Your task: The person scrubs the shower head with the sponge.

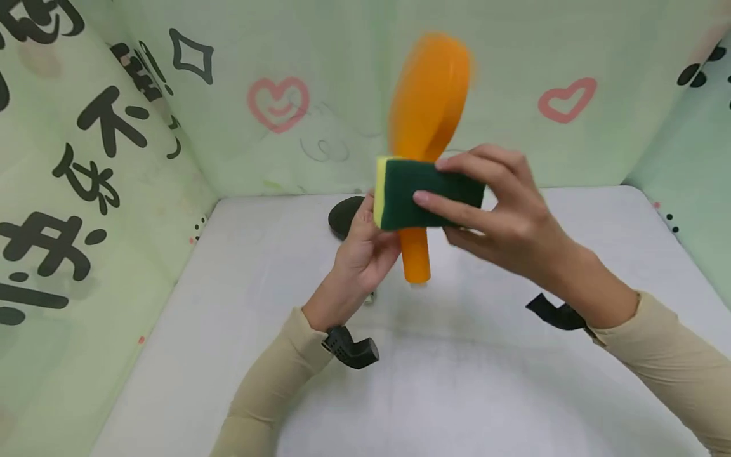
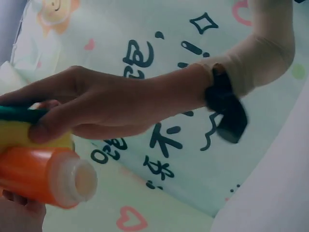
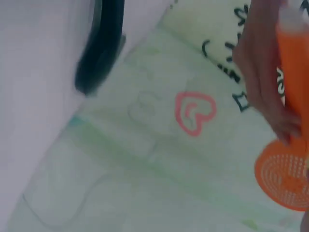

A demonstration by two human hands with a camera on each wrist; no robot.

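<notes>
Head view: one orange utensil [image 1: 425,114] gripped by left hand [image 1: 365,247]; one sponge [image 1: 422,193] pinched by right hand [image 1: 502,209]; one black disc [image 1: 345,216] on counter [image 1: 457,381].

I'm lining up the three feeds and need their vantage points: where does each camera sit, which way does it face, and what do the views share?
Head: sits above, looking forward and down at the left hand holding the orange tool, the right hand gripping the sponge; both sleeves show.
Left wrist: beside the tool's handle end, facing the right hand, its forearm and the printed wall.
Right wrist: looks past the left hand's fingers on the handle to the perforated head and the wall.
Shared: all show the orange tool.
</notes>
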